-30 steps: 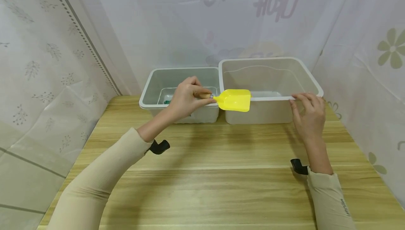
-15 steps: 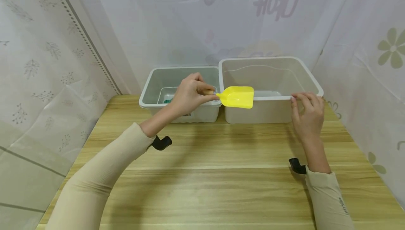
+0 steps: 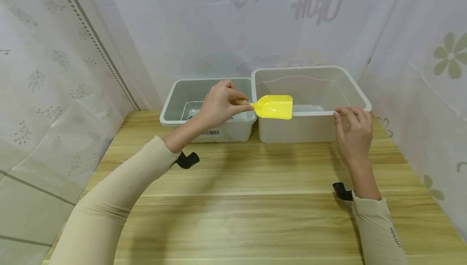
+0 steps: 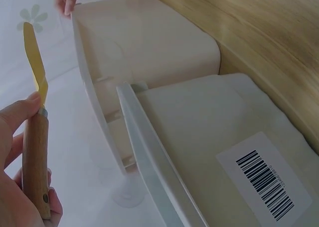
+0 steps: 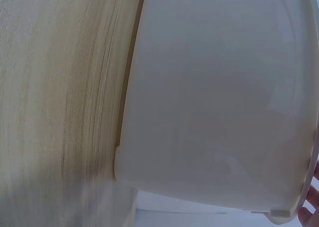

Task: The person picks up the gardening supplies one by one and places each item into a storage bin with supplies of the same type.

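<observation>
My left hand [image 3: 219, 105] pinches the wooden handle [image 4: 36, 160] of a small yellow shovel [image 3: 275, 107]. The shovel's flat blade points right, above the front rims where two plastic bins meet. In the left wrist view the blade [image 4: 34, 55] appears nearly edge-on. My right hand [image 3: 354, 133] grips the front rim of the larger beige bin [image 3: 295, 129], near its right corner, fingers over the edge and thumb on the outer wall. The smaller grey-white bin [image 3: 237, 132] stands left of it, partly hidden behind my left hand. Something small and green [image 3: 190, 117] lies inside it.
Both bins stand at the back of a wooden table [image 3: 255, 216], near a printed cloth backdrop [image 3: 211, 26]. A barcode label [image 4: 266, 179] is on the smaller bin's front. Each wrist wears a black camera mount [image 3: 187, 160].
My left hand has lifted the shovel slightly and shifted it a little to the right. The right hand has stayed on the larger bin's rim.
</observation>
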A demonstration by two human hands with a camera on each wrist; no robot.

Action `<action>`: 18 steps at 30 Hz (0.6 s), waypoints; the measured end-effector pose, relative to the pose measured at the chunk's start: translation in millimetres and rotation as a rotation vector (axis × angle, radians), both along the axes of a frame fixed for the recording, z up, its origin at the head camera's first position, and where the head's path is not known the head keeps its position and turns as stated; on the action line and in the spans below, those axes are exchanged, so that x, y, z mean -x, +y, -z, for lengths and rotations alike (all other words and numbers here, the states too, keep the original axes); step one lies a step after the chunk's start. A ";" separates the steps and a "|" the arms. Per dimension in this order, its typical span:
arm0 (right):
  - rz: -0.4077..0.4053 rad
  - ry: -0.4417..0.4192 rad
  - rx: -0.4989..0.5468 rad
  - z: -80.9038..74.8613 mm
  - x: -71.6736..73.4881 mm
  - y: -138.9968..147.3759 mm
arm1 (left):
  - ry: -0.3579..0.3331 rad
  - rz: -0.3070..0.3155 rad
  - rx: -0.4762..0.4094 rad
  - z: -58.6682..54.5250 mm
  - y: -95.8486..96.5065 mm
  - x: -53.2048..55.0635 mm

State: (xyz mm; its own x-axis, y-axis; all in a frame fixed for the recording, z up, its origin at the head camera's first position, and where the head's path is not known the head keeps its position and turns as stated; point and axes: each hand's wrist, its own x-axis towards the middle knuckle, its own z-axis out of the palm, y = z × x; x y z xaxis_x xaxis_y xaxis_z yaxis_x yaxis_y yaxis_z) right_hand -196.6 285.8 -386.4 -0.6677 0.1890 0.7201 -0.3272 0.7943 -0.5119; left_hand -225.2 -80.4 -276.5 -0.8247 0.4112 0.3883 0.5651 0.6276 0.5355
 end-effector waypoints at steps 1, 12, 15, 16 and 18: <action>0.000 -0.002 0.000 0.1 -0.1 -0.1 | -0.004 -0.001 -0.001 -0.2 0.2 0.2; -0.003 -0.010 0.000 -0.2 -0.8 -0.3 | -0.027 -0.021 0.009 -1.4 2.8 4.0; -0.006 -0.006 -0.001 -0.7 -1.5 -0.5 | -0.035 -0.023 0.011 -1.9 3.7 5.5; -0.007 -0.005 0.000 -0.8 -1.7 -0.5 | -0.038 -0.024 0.012 -2.0 4.0 6.0; -0.006 -0.006 -0.001 -0.8 -2.0 -0.5 | -0.046 -0.027 0.014 -1.9 4.5 7.1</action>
